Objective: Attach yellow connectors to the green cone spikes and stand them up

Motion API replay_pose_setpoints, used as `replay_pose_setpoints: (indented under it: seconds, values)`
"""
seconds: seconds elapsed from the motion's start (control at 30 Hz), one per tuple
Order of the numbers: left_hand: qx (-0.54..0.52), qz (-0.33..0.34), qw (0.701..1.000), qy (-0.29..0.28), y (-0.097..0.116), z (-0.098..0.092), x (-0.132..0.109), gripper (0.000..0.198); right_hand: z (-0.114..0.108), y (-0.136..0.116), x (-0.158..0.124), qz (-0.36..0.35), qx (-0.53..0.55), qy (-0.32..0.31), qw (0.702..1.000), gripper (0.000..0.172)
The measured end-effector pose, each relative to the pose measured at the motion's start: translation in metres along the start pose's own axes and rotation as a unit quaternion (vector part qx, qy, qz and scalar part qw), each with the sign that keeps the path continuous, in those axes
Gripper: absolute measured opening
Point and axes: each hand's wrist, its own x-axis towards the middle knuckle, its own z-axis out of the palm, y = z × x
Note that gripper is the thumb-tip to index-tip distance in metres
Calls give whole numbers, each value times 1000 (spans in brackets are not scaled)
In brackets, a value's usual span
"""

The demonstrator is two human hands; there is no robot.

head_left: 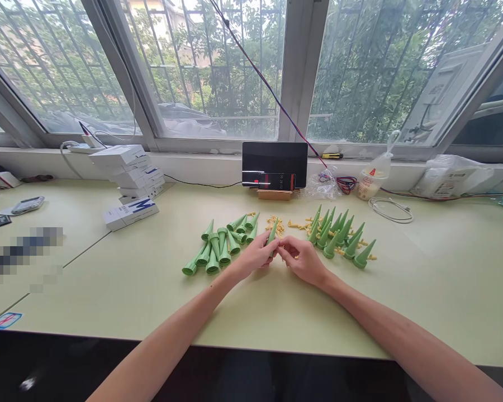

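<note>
My left hand [254, 255] is closed around a green plastic cone spike [273, 231], its pointed tip upward. My right hand [305, 260] meets it from the right, thumb and forefinger pinched at the cone's side. Whatever sits between those fingertips is too small to make out. Left of my hands lies a loose heap of green cone spikes [212, 245], many with their open ends toward me. Just behind my hands is a small pile of yellow plastic pieces [280, 228]. On the right, several green cones [329, 245] stand upright with yellow pieces sticking out near their bases.
A dark-screened tablet [274, 159] leans on a cardboard stand [274, 195] at the back. Stacked white boxes [132, 173] stand at the back left. A bagged cup [371, 181], a coiled white cable [389, 210] and a plastic bag [448, 177] lie at the back right.
</note>
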Motion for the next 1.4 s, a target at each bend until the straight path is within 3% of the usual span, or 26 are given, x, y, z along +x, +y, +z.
replay_pose_setpoints:
  seconds: [1.03,1.4]
  values:
    - [-6,-2,1000,6,4,1,-2,36,-1,-3,0,2,-2,0,1000,15]
    - [2,-4,1000,2,2,0,-1,33,-1,-4,1,12,1,5,1000,24]
